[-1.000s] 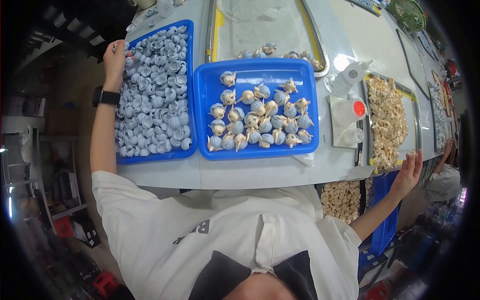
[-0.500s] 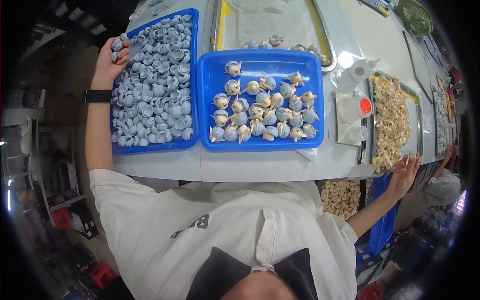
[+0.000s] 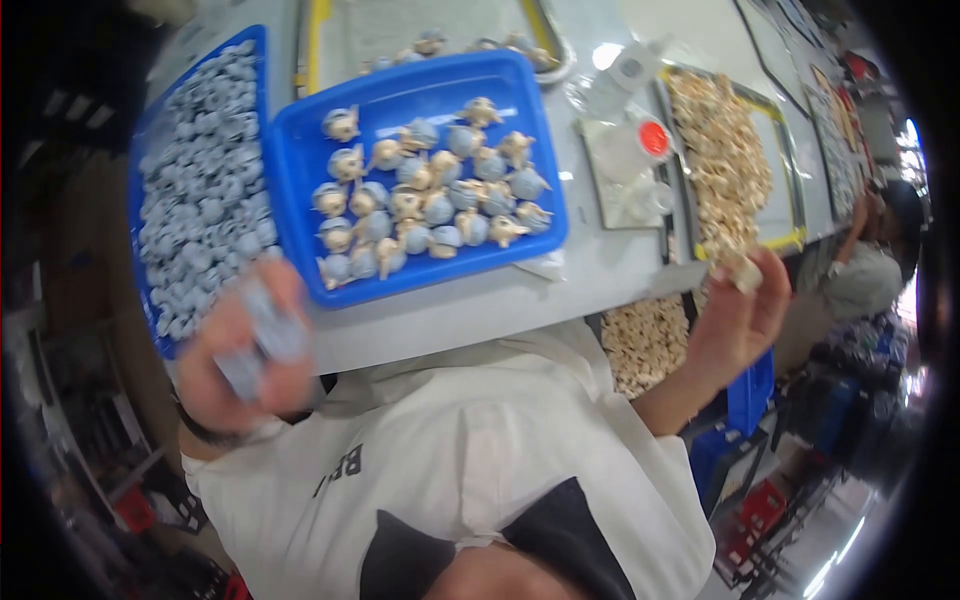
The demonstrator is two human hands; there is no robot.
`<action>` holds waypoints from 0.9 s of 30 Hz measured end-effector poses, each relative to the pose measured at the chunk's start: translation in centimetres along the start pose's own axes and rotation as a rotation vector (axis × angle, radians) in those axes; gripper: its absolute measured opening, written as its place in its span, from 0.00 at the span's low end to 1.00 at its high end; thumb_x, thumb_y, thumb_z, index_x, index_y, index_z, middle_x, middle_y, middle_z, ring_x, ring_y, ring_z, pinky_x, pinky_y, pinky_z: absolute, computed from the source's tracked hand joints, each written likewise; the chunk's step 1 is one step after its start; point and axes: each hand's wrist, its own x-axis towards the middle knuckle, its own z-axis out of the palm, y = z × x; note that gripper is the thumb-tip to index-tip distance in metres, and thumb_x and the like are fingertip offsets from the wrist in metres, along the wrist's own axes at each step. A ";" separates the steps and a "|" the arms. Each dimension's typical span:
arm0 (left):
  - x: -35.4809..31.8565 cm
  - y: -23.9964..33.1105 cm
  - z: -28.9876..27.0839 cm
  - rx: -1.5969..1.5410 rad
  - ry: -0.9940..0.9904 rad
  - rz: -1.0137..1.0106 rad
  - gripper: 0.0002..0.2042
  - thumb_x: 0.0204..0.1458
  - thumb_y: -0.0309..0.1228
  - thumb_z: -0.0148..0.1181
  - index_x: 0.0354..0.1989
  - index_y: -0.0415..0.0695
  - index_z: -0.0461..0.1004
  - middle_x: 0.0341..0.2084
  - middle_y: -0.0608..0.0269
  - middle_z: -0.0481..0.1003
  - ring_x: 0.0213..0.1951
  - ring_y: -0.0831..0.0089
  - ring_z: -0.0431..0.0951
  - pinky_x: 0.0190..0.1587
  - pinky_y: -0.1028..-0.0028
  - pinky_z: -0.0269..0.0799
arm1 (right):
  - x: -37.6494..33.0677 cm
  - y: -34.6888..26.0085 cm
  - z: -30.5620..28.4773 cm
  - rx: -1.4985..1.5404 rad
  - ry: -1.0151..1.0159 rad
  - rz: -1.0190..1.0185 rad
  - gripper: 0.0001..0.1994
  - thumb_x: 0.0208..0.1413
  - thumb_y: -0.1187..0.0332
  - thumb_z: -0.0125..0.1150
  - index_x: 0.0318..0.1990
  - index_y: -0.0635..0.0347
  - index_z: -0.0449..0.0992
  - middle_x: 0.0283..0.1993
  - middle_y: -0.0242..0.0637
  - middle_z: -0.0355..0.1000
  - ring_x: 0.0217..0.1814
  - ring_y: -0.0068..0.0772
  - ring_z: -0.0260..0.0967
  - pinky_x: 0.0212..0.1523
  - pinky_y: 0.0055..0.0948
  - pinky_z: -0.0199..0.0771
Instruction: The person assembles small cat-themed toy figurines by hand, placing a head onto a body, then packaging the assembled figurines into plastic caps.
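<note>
My left hand [image 3: 225,355], smeared by motion, is in front of the left blue tray [image 3: 268,110] of small grey-blue hair shells [image 3: 205,170]. Its fingers are closed on a few such shells [image 3: 272,325]. My right hand [image 3: 735,315] pinches a cream doll-head piece [image 3: 740,272] at the near end of a tray heaped with cream pieces [image 3: 722,150]. Between the hands, the middle blue tray [image 3: 420,275] holds several small doll heads [image 3: 437,208] with cream faces and grey-blue hair.
Beside the cream heap stand a clear bottle [image 3: 625,75] and a container with a red cap [image 3: 652,138]. Further back is a yellow-edged tray [image 3: 315,30] with several heads. Below the table edge sits a bin of cream pieces [image 3: 645,345]. Another person [image 3: 870,270] works at far right.
My left hand has come from the left tray's outer edge toward my body with the hair shells. My right hand has lifted slightly with a cream piece. The whole view has turned and shifted.
</note>
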 end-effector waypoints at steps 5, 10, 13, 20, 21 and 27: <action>2.6 -6.6 1.3 -0.231 -0.202 -0.310 0.17 0.46 0.36 0.55 0.40 0.41 0.60 0.17 0.64 0.65 0.16 0.79 0.64 0.16 0.82 0.56 | 0.5 1.4 0.4 -0.019 0.010 0.128 0.13 0.49 0.78 0.53 0.44 0.70 0.67 0.42 0.40 0.66 0.33 0.28 0.67 0.35 0.23 0.69; 4.7 -9.1 1.1 -0.355 -0.323 -0.369 0.16 0.39 0.29 0.55 0.37 0.39 0.61 0.16 0.65 0.65 0.17 0.79 0.64 0.20 0.81 0.55 | 0.7 2.5 -0.1 -0.302 0.030 0.113 0.13 0.47 0.82 0.56 0.43 0.69 0.69 0.40 0.37 0.67 0.35 0.24 0.67 0.36 0.21 0.69; 4.8 -9.5 0.9 -0.449 -0.312 -0.315 0.16 0.40 0.30 0.54 0.38 0.38 0.61 0.15 0.64 0.65 0.17 0.79 0.64 0.19 0.81 0.55 | 1.0 3.5 -0.3 -0.411 0.029 0.082 0.14 0.44 0.82 0.59 0.42 0.67 0.71 0.39 0.35 0.67 0.35 0.21 0.66 0.35 0.17 0.67; 4.5 -9.6 0.6 -0.353 -0.183 -0.236 0.19 0.44 0.35 0.53 0.42 0.37 0.61 0.13 0.63 0.66 0.16 0.78 0.64 0.19 0.80 0.56 | 1.7 4.0 0.3 -0.785 -0.205 -0.112 0.14 0.41 0.82 0.60 0.39 0.65 0.73 0.39 0.37 0.67 0.34 0.23 0.65 0.33 0.18 0.67; 4.6 -9.6 0.6 -0.359 -0.178 -0.232 0.19 0.45 0.36 0.52 0.42 0.37 0.61 0.13 0.62 0.67 0.16 0.78 0.64 0.19 0.80 0.56 | 1.8 4.1 0.3 -0.838 -0.221 -0.153 0.14 0.41 0.83 0.59 0.39 0.65 0.73 0.38 0.37 0.68 0.34 0.23 0.65 0.32 0.18 0.67; 4.7 -10.2 -0.1 -0.449 -0.248 -0.199 0.19 0.52 0.41 0.49 0.44 0.38 0.60 0.14 0.61 0.68 0.16 0.78 0.65 0.19 0.81 0.57 | 1.6 3.1 -1.3 -0.574 -0.065 0.104 0.11 0.49 0.80 0.53 0.42 0.64 0.66 0.37 0.35 0.67 0.34 0.22 0.67 0.30 0.17 0.67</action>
